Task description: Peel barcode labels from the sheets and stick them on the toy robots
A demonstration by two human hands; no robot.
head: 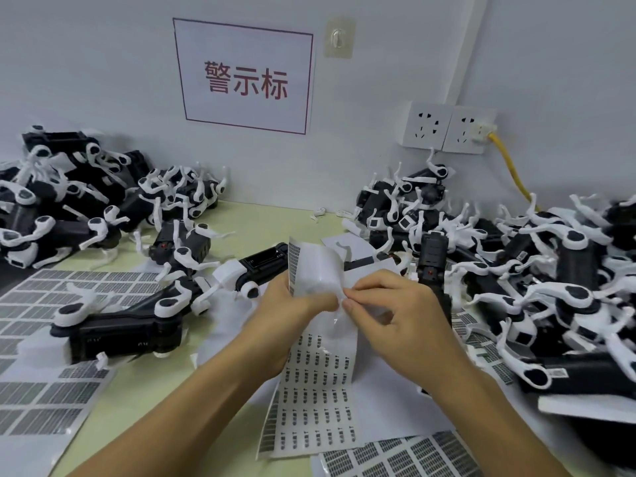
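A long label sheet [318, 383] printed with small barcode labels hangs in front of me, its upper part [318, 266] curled back. My left hand [292, 304] grips the sheet at its fold. My right hand [389, 304] pinches at the sheet's edge right beside the left thumb; whether a label is between its fingertips is too small to tell. Black-and-white toy robots lie all around: one large robot [120, 325] to the left, one [254, 266] just behind my hands.
Piles of toy robots fill the back left [69, 201] and the right side [516, 270]. More label sheets lie flat at left [41, 339] and bottom right [395, 456]. A wall sign [246, 77], sockets [447, 127] and a yellow cable [512, 166] are behind.
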